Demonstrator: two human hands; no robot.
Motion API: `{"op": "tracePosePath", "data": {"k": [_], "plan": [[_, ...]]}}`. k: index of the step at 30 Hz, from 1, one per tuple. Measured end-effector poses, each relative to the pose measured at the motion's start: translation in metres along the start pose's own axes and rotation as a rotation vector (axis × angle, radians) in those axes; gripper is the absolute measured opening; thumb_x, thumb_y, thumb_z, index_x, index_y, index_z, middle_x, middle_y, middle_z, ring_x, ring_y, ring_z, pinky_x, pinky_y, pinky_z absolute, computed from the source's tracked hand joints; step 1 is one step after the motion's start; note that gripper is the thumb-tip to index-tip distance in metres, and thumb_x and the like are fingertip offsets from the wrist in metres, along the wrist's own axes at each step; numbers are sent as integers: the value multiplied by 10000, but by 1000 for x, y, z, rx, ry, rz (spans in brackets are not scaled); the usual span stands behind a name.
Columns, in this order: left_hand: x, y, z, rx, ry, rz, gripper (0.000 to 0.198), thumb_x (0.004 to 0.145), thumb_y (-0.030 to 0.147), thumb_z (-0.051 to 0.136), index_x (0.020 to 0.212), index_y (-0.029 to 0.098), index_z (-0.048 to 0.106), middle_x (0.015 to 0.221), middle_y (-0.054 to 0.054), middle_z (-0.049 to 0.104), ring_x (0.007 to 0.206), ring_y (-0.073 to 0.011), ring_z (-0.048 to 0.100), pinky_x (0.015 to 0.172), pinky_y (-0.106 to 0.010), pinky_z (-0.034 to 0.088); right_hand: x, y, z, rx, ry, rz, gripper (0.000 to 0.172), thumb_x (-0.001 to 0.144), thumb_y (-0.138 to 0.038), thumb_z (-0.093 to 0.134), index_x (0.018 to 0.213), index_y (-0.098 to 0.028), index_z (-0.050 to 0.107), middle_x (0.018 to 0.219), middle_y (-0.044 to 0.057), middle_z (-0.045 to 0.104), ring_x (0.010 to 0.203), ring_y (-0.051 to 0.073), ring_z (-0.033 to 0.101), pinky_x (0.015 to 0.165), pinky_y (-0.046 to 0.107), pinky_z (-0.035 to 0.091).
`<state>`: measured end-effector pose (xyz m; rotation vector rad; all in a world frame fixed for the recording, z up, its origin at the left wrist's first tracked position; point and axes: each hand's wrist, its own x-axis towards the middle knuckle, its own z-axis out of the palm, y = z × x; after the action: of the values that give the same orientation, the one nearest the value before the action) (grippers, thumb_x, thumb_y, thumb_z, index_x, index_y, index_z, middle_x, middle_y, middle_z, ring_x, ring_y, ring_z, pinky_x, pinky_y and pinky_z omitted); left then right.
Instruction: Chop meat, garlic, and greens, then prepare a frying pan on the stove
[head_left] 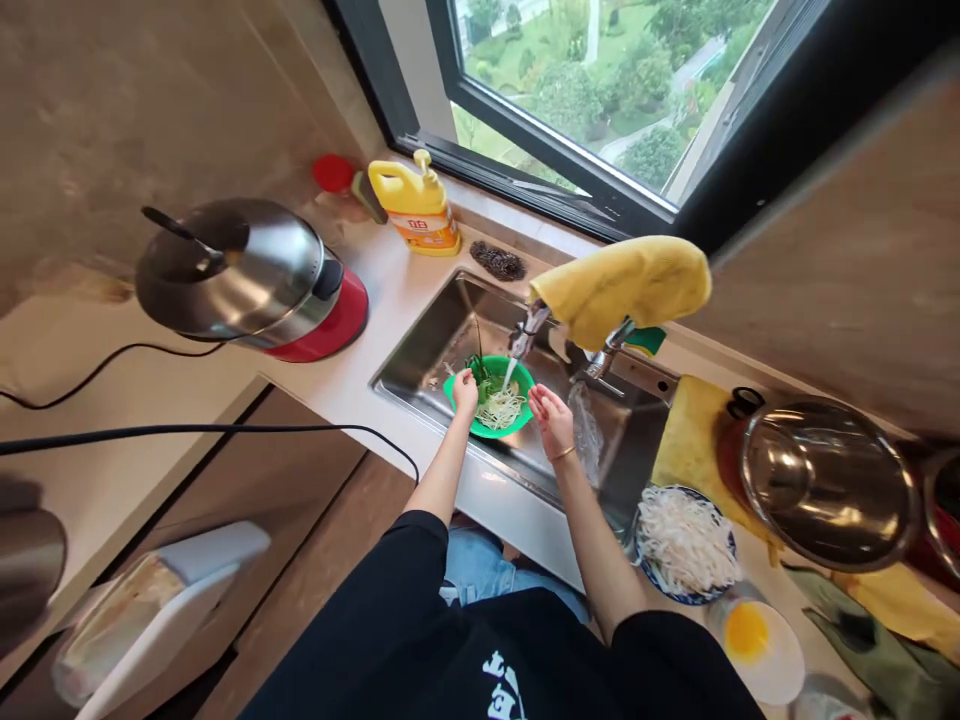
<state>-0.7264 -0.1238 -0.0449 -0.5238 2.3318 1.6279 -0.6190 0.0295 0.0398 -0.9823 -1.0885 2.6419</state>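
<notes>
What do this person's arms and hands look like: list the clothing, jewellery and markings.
The left hand and right hand are bare, no gloves. Short black sleeves end near the elbows, leaving the forearms uncovered. A thin gold-coloured bangle circles the right wrist. The black top bears a white print.

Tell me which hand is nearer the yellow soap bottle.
Left. The left hand is at the left rim of the green bowl, below the yellow soap bottle; the right hand is across the bowl, farther away.
</notes>
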Motion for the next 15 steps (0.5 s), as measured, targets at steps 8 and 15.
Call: {"op": "tracePosePath", "data": {"k": [8, 15], "plan": [[87, -30, -44, 423, -216, 200, 756, 687, 310, 693, 1347, 144, 363, 1401, -155, 384, 1312, -265, 316, 1081, -382, 226, 128, 67, 56, 18, 191, 225, 93, 747, -114, 515, 792, -177, 566, 844, 40, 668, 873, 122, 638, 839, 286, 524], [118, -13, -31, 241, -508, 338, 242, 826, 328, 520, 961, 171, 645, 1023, -84, 662, 1023, -213, 574, 953, -341, 387, 127, 136, 36, -344, 549, 287, 28, 729, -134, 540, 714, -154, 527, 631, 8, 595, 670, 136, 604, 684, 276, 520]]}}
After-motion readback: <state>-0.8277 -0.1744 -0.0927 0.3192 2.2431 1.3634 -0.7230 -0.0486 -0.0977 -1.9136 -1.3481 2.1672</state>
